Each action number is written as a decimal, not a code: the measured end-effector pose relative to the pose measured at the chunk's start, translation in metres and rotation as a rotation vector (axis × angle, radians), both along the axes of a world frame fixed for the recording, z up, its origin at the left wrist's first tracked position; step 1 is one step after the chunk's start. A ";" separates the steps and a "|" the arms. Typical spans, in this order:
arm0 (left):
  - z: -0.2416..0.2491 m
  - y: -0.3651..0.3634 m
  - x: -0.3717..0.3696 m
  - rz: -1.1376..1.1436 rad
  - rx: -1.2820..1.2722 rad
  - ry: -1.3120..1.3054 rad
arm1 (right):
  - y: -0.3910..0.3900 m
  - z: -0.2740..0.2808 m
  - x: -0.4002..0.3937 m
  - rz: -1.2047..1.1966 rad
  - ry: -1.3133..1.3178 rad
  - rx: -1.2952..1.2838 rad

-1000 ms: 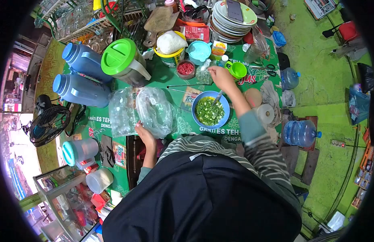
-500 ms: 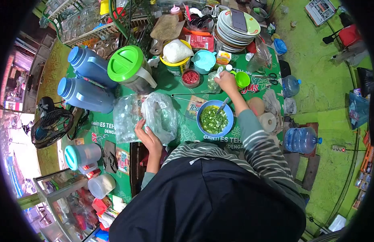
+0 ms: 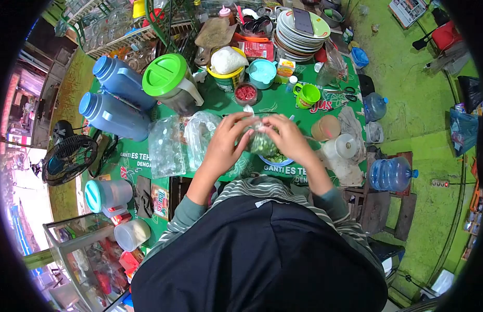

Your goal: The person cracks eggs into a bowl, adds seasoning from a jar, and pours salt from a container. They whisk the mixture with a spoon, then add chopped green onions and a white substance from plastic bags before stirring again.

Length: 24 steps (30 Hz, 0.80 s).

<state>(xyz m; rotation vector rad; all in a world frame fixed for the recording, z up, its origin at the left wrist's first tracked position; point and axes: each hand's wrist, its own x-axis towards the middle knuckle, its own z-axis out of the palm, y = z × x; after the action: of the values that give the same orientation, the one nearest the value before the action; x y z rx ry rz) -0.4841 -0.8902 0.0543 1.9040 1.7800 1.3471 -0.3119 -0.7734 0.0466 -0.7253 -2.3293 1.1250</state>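
Both my hands are together over the blue bowl, pinching the top of a small clear plastic bag with chopped greens inside. My left hand grips it from the left, and my right hand from the right. The bag and hands cover most of the bowl; some chopped greens show at its lower edge. To the left of my left hand, crumpled clear plastic bags lie on the green tablecloth. A bowl of sliced red pieces stands just beyond my hands.
A lime green cup and small bottle stand right of centre. Behind are a yellow tub, a turquoise bowl and stacked plates with a phone on top. A green-lidded jug and blue flasks stand left.
My right hand has brought the bag of greens from near the cup towards me, over the bowl. My left hand has left the loose plastic bags and taken hold of it too.
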 end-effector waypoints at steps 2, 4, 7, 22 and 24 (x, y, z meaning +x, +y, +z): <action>-0.009 -0.006 -0.002 -0.088 -0.128 -0.084 | -0.019 -0.009 0.003 0.010 0.041 0.054; -0.015 -0.016 -0.003 -0.116 -0.212 -0.180 | -0.027 -0.024 0.006 0.011 0.028 0.085; -0.016 -0.030 0.000 -0.137 -0.288 -0.295 | -0.046 -0.013 0.012 0.018 -0.029 0.208; -0.036 -0.062 0.009 -0.023 -0.328 -0.198 | -0.067 -0.015 0.016 0.201 0.004 0.390; -0.039 -0.058 0.011 -0.059 -0.346 -0.158 | -0.061 -0.012 0.017 0.235 0.025 0.464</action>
<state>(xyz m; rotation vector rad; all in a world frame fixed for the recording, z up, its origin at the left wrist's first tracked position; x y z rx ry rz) -0.4736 -0.9479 0.0158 1.6074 1.7322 1.0554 -0.2945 -0.8342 0.0346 -0.2709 -2.5641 0.6286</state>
